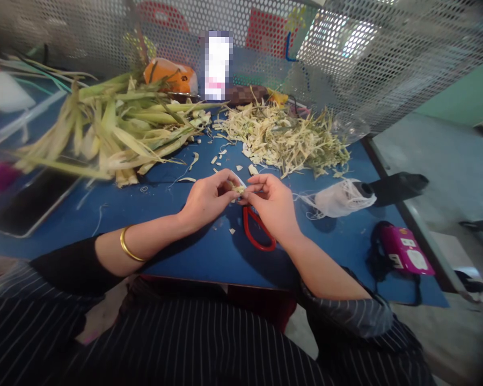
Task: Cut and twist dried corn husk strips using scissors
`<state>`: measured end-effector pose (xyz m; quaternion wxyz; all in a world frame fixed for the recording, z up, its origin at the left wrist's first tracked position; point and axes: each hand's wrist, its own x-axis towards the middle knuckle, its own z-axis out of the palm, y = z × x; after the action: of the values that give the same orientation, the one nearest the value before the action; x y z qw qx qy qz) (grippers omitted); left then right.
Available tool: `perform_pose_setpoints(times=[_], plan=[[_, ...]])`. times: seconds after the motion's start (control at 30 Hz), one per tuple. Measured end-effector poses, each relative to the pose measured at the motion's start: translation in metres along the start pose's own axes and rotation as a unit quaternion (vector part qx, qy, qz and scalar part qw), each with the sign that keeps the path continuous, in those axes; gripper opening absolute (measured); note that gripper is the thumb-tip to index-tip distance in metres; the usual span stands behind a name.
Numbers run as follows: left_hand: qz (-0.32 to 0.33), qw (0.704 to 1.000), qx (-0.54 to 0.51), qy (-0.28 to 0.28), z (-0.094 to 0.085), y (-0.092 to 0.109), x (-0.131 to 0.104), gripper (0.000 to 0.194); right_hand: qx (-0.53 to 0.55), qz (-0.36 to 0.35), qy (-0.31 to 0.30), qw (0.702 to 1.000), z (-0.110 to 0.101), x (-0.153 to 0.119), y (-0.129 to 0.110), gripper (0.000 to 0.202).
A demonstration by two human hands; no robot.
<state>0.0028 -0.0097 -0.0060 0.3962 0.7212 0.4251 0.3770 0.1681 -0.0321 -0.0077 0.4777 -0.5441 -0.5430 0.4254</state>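
My left hand (208, 199) and my right hand (274, 205) meet over the blue table. Both pinch a small pale yellow-green plant piece (238, 189) between their fingertips. Beneath my right hand shows the red handle of scissors (260, 236); the hand hides much of the rest. A narrow white strip (237, 178) sticks up by the fingertips, and I cannot tell what it is. Beyond the hands, to the right, rises a heap of shredded pale plant strips (282, 139). On the left lies a pile of long green-yellow leafy stalks (129, 123).
A spool of white thread (342, 198) lies right of my hands, near a magenta device with a strap (406, 249). A dark flat panel (36, 198) lies at left. An orange packet (171, 75) and a blurred-out upright screen (218, 64) stand before the perforated metal partition (261, 48).
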Motion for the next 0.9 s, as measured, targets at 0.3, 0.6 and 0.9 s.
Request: perform_pose_setpoints(times=[0.3, 0.6, 0.9], plan=[[-0.019, 0.996, -0.083, -0.026, 0.001, -0.002, 0.003, 0.011, 0.025, 0.01, -0.028, 0.999, 0.0, 0.001, -0.002, 0.028], [-0.159, 0.941, -0.294, -0.045, 0.002, 0.001, 0.005, 0.018, -0.248, -0.182, 0.029, 0.951, -0.008, 0.002, -0.007, 0.015], [-0.152, 0.952, -0.245, -0.106, 0.001, 0.0, 0.006, 0.021, 0.02, 0.04, -0.072, 0.996, -0.008, 0.007, 0.0, 0.019]])
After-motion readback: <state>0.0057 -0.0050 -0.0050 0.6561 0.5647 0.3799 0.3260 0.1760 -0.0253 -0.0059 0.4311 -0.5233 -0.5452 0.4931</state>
